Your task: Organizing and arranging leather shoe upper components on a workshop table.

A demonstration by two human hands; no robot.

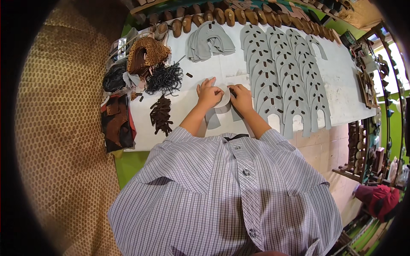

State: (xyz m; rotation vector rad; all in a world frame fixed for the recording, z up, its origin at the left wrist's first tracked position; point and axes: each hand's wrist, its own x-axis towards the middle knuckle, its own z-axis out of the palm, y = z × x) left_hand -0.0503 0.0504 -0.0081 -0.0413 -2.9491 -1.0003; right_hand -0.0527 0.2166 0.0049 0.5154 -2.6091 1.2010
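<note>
- Head view: we see the grey shoe-upper piece (223, 99) lying flat on the white tabletop (341, 85), directly before the person, half covered by both hands.
- Our left hand (208, 94) presses its near edge with curled fingers; our right hand (241, 97) pins the other side, fingers bent down on it. Neither seems to lift it.
- We judge the piece could slide or crease if the pressure turns uneven.
- Just right, rows of grey cut uppers (285, 77) overlap closely; a stray forearm could shift them.
- Left, the small dark brown strips (161, 114) and the black cord tangle (165, 78) lie loose, easily swept off.
</note>
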